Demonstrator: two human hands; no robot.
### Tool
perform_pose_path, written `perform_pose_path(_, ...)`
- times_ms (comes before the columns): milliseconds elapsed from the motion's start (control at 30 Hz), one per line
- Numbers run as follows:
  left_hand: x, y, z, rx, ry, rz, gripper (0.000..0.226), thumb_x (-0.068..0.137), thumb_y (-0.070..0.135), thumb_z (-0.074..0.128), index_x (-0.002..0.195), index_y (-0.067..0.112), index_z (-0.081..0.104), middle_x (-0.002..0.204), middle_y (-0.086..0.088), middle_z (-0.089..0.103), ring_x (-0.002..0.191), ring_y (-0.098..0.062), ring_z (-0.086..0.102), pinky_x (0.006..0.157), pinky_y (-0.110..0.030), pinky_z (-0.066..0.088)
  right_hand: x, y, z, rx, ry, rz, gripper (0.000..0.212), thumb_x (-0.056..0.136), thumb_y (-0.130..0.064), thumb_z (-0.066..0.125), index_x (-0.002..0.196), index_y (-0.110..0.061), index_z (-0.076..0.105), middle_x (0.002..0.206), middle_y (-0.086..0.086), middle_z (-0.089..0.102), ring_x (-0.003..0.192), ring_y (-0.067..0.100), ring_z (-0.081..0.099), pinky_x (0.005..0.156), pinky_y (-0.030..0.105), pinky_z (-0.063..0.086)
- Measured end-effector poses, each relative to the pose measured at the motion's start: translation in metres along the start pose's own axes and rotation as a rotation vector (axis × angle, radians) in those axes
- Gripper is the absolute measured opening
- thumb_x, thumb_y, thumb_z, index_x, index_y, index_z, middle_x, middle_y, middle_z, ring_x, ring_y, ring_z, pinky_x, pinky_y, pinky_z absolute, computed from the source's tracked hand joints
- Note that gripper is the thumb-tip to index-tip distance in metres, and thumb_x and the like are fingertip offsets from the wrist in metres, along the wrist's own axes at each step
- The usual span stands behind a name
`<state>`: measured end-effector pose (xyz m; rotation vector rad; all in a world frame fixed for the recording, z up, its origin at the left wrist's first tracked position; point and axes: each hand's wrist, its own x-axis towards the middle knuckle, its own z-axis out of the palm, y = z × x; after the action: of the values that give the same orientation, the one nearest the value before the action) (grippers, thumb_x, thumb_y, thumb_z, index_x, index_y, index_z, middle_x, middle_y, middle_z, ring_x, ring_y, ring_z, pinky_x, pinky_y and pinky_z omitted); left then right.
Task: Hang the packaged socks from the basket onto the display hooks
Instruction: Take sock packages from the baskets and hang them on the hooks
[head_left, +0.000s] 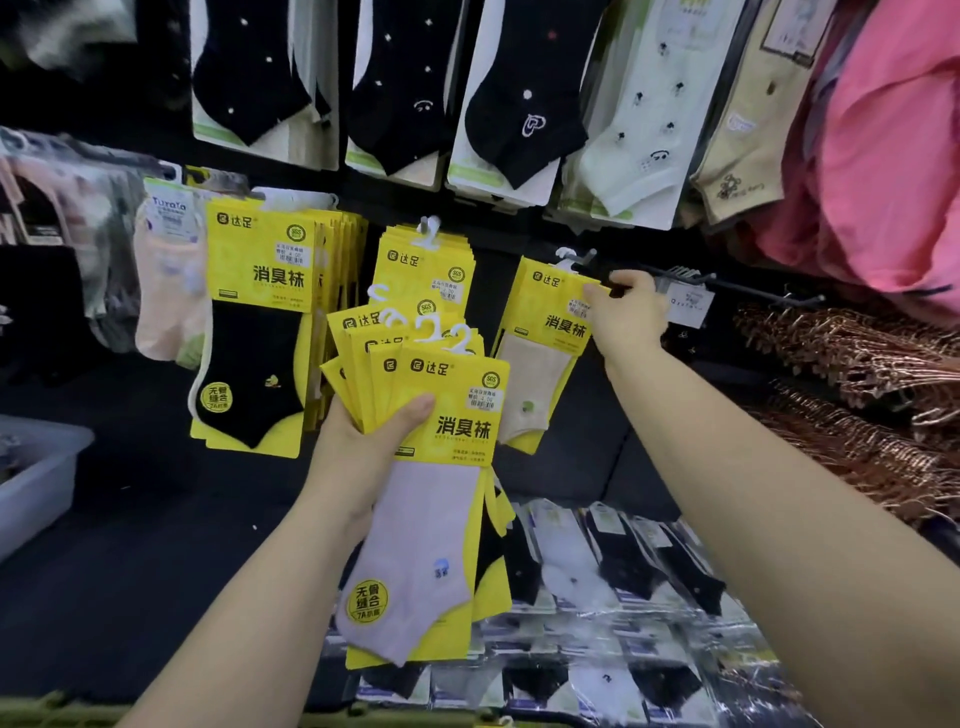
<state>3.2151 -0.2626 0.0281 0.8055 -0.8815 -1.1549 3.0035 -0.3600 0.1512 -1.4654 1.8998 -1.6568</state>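
My left hand (371, 441) grips a fanned stack of yellow sock packs (439, 415), the front one showing a pale lilac sock. My right hand (626, 317) pinches the top right corner of a yellow pack with a beige sock (545, 358). That pack's white hanger sits at a black display hook (579, 260). Two more hooks hold yellow packs: a thick bunch with a black sock in front (260, 317) on the left and a bunch (426, 265) in the middle, partly hidden by my stack. The basket rim (57, 709) shows as a green edge at the bottom.
Black and white socks on cards hang in a row above (519, 104). Pink clothing (893, 156) hangs at the upper right, with copper wire hangers (857, 379) piled below it. A grey bin (36, 478) stands at the left. Wrapped sock packs (623, 597) lie below.
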Motion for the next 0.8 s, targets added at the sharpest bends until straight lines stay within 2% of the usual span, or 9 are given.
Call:
perform_pose_path(67, -0.003, 0.002, 0.004, -0.012, 0.000, 0.003, 0.069, 0.041, 0.046, 0.086, 0.104, 0.039, 0.060, 0.101, 0.005, 0.074, 0.090, -0.020, 0.073, 0.072, -0.042, 0.059, -0.028, -0.002, -0.005, -0.004, -0.076, -0.108, 0.030, 0.088, -0.034, 0.061, 0.114, -0.021, 0.053, 0.126, 0.007, 0.045, 0.116, 0.024, 0.045, 0.095, 0.038, 0.044)
perform_pose_path(133, -0.007, 0.005, 0.007, -0.032, -0.004, 0.006, 0.067, 0.042, 0.045, 0.086, 0.104, 0.039, 0.061, 0.101, 0.005, 0.074, 0.090, -0.020, 0.073, 0.072, -0.042, 0.059, -0.068, -0.003, -0.008, 0.102, -0.353, -0.156, 0.032, 0.084, -0.047, 0.064, 0.104, -0.025, 0.053, 0.113, -0.001, 0.054, 0.104, 0.016, 0.053, 0.077, 0.029, 0.046)
perform_pose_path(200, -0.010, 0.007, 0.012, -0.044, -0.006, 0.003, 0.075, 0.043, 0.043, 0.086, 0.113, 0.035, 0.059, 0.106, 0.002, 0.073, 0.093, -0.022, 0.072, 0.075, -0.044, 0.059, -0.104, -0.002, -0.010, 0.129, -0.574, -0.153, 0.039, 0.074, -0.055, 0.070, 0.097, -0.031, 0.050, 0.101, -0.008, 0.059, 0.091, 0.008, 0.060, 0.066, 0.025, 0.049)
perform_pose_path(300, -0.017, 0.007, 0.013, -0.059, -0.013, -0.021, 0.088, 0.044, 0.041, 0.085, 0.125, 0.028, 0.054, 0.112, -0.002, 0.071, 0.096, -0.025, 0.071, 0.074, -0.044, 0.059, -0.126, 0.001, -0.010, 0.197, -0.590, -0.200, 0.036, 0.069, -0.038, 0.081, 0.091, -0.030, 0.054, 0.088, -0.010, 0.068, 0.075, 0.000, 0.066, 0.058, 0.018, 0.053)
perform_pose_path(400, -0.026, 0.008, 0.010, -0.094, -0.028, -0.025, 0.074, 0.045, 0.043, 0.081, 0.114, 0.031, 0.058, 0.102, 0.004, 0.074, 0.088, -0.018, 0.073, 0.061, -0.031, 0.058, -0.124, 0.001, -0.017, 0.326, -0.650, -0.153, 0.028, 0.073, -0.022, 0.081, 0.091, -0.024, 0.060, 0.087, -0.004, 0.073, 0.075, 0.005, 0.070, 0.057, 0.016, 0.052)
perform_pose_path(500, -0.030, 0.008, 0.010, -0.068, -0.004, -0.004, 0.061, 0.052, 0.044, 0.076, 0.110, 0.034, 0.058, 0.101, 0.009, 0.074, 0.094, -0.015, 0.071, 0.072, -0.030, 0.056, -0.116, 0.005, -0.025, 0.392, -0.731, -0.112, 0.023, 0.080, -0.016, 0.074, 0.096, -0.026, 0.062, 0.092, -0.005, 0.075, 0.083, 0.011, 0.072, 0.062, 0.020, 0.055)
perform_pose_path(600, -0.029, 0.011, 0.009, -0.011, 0.044, 0.044, 0.058, 0.056, 0.045, 0.075, 0.111, 0.035, 0.059, 0.107, 0.009, 0.072, 0.104, -0.017, 0.067, 0.091, -0.037, 0.051, -0.095, 0.014, -0.031, 0.392, -0.614, -0.072, 0.020, 0.092, -0.017, 0.060, 0.107, -0.030, 0.060, 0.106, -0.002, 0.069, 0.090, 0.015, 0.066, 0.075, 0.030, 0.054)
perform_pose_path(667, -0.027, 0.012, 0.005, 0.033, 0.074, 0.073, 0.065, 0.057, 0.045, 0.074, 0.118, 0.032, 0.058, 0.108, 0.009, 0.072, 0.104, -0.016, 0.067, 0.094, -0.040, 0.050, -0.076, 0.017, -0.035, 0.399, -0.464, -0.035, 0.023, 0.097, -0.016, 0.051, 0.117, -0.026, 0.057, 0.103, -0.001, 0.063, 0.086, 0.013, 0.058, 0.076, 0.029, 0.050)
perform_pose_path(800, -0.025, 0.015, -0.003, 0.107, 0.075, 0.099, 0.060, 0.059, 0.045, 0.073, 0.116, 0.040, 0.055, 0.102, 0.017, 0.072, 0.098, -0.009, 0.068, 0.085, -0.033, 0.054, -0.035, 0.010, -0.039, 0.278, -0.232, -0.056, 0.022, 0.098, -0.014, 0.044, 0.113, -0.027, 0.053, 0.076, -0.005, 0.049, 0.062, 0.008, 0.046, 0.051, 0.021, 0.039)
